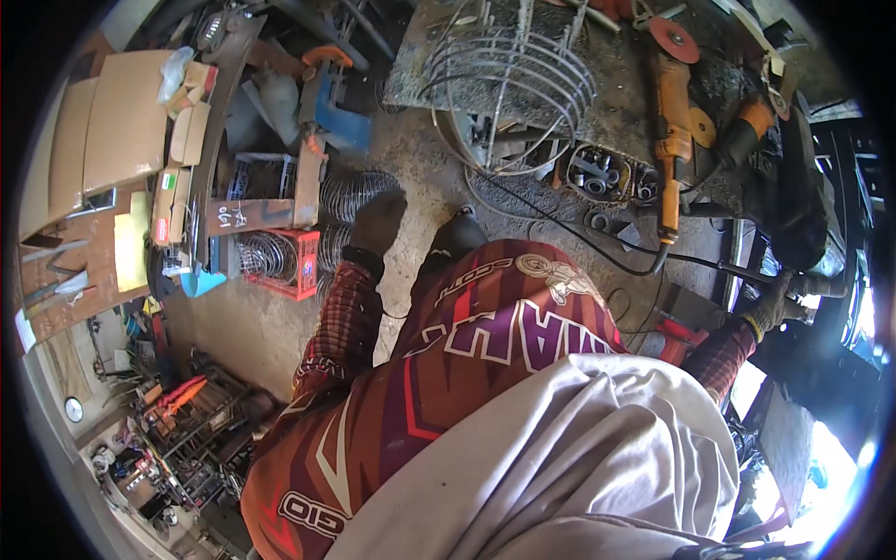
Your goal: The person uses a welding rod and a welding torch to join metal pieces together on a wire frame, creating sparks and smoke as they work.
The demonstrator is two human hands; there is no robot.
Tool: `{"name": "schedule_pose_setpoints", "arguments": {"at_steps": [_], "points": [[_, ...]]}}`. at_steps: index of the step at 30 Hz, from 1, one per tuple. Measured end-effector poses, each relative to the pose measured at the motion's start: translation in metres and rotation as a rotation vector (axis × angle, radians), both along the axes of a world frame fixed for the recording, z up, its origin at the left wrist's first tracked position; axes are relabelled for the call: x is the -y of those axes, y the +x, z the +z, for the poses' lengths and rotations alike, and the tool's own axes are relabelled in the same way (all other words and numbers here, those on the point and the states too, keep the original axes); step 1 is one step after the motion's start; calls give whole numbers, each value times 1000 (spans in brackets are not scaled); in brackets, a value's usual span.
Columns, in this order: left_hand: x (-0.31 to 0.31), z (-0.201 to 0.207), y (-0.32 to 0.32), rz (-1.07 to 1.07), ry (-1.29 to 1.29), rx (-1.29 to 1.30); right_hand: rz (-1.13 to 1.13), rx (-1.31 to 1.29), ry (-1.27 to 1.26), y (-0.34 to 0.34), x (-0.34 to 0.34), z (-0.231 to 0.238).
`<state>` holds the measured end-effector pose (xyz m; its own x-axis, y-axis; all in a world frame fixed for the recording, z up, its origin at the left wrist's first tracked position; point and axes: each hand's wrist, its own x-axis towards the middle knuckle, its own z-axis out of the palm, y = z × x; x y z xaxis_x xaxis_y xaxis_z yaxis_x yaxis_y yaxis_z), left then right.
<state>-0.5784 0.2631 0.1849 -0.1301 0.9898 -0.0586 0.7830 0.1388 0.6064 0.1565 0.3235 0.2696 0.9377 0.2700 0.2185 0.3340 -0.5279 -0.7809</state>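
My left hand [377, 224], in a dark glove, hangs low beside a stack of wire rings [347, 194] on the floor. Its fingers blend into the dark glove, so their pose does not show. Out at the far right, my right hand [771, 306], gloved with a yellow-edged cuff, is closed at a grey metal part [821, 286]. What lies inside its fingers is hidden. Ahead, a round wire cage [511, 103] rests on the dirty metal worktable [415, 79]. An orange angle grinder [672, 140] with a red disc [674, 40] lies to its right.
A second grinder [747, 131] and a tray of metal sockets [597, 175] are on the worktable. A black cable [560, 224] loops along its near edge. Left stand a red crate [303, 266] of wire coils, a blue metal tool [341, 121] and cardboard boxes [121, 121].
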Motion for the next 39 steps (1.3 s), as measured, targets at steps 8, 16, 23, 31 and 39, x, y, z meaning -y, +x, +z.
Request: {"name": "schedule_pose_setpoints", "arguments": {"at_steps": [8, 16, 23, 31, 39], "points": [[-102, 103, 8, -88, 387, 105, 43, 318, 51, -52, 38, -8], [-159, 88, -3, -374, 160, 352, 246, 504, 120, -190, 62, -15], [-181, 74, -19, -580, 288, 397, 285, 108, 163, -334, 84, -4], [-181, 80, -13, -594, 291, 246, 230, -118, 198, -380, 97, -24], [-177, 77, -3, -525, 347, 210, 368, 89, -46, -402, 49, -12]]}}
